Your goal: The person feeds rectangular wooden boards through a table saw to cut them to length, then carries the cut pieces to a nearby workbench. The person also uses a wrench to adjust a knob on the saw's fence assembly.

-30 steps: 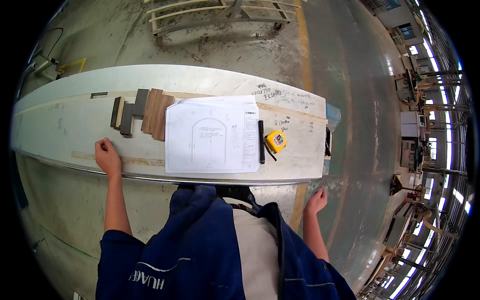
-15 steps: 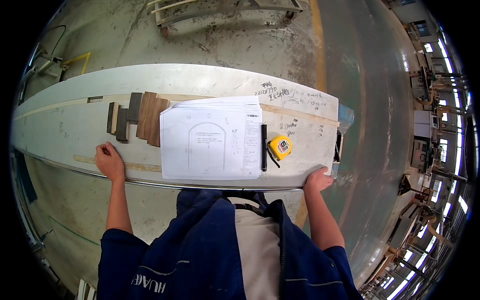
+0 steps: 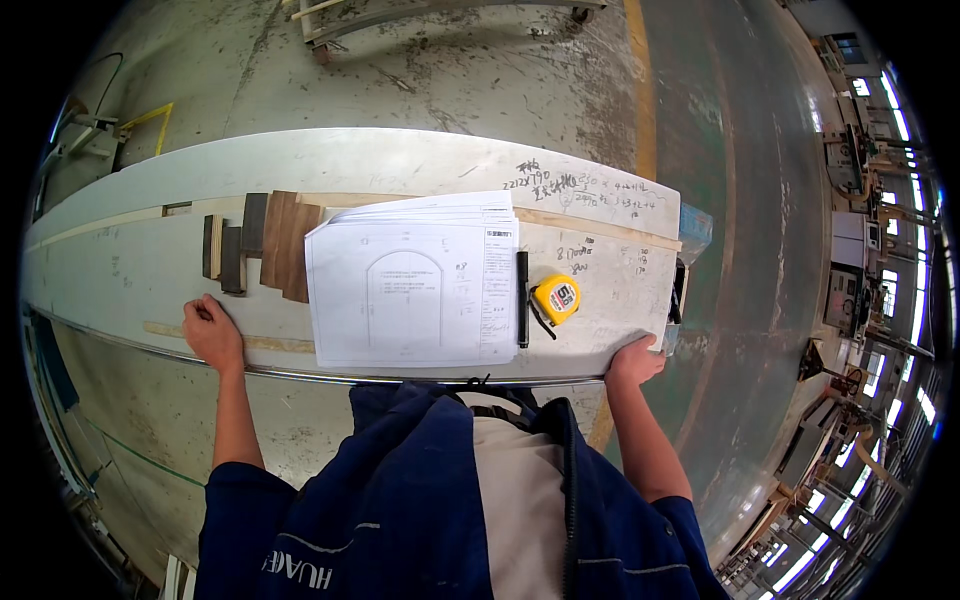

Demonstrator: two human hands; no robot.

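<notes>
My left hand rests on the near left part of the long white worktable, its fingers curled in a loose fist with nothing visible in them. At the table's near right corner, my right hand is closed round the edge. Between them lies a stack of printed drawings, the top sheet showing an arched outline. A black marker lies along the stack's right side. Beside it sits a yellow tape measure with a black strap. Several brown wood sample pieces lie left of the papers.
Handwritten notes mark the tabletop's right side. Pale strips run along its surface, and a metal rail borders the near edge. Beyond the table stands a wheeled cart. A blue object shows past the right end. Machinery lines the far right.
The view has shifted slightly, so the papers, wood pieces and tape measure appear a little further left. Both hands keep their places on the table.
</notes>
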